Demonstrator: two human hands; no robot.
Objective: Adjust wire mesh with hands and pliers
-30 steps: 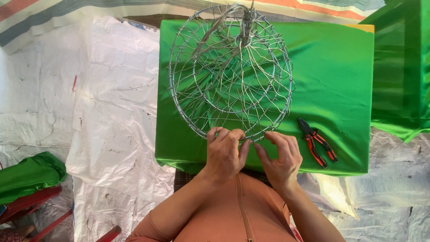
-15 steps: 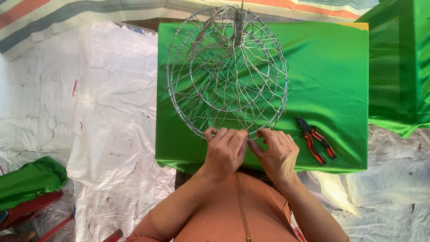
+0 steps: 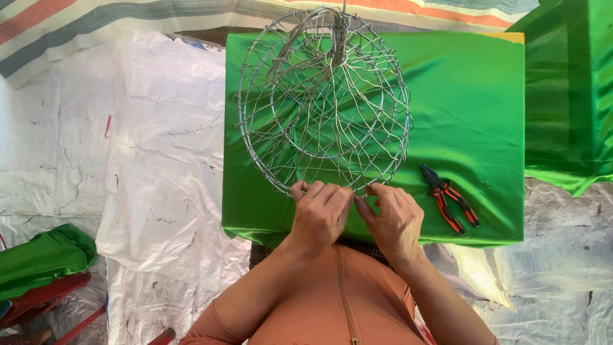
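Pinching the wire basket's (image 3: 322,105) near rim, the left hand (image 3: 319,214) and right hand (image 3: 396,220) seemed mid-twist, a step needing steady, tight fingers.

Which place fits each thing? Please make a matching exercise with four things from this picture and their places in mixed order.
Things:
1. wire basket
2. pliers
3. green cloth bundle
4. striped fabric

Places:
A. far left, low, on a red frame
B. along the top edge
C. on the green table, right of the hands
D. held at its near rim by both hands

Pairs: 1-D, 2-C, 3-A, 4-B
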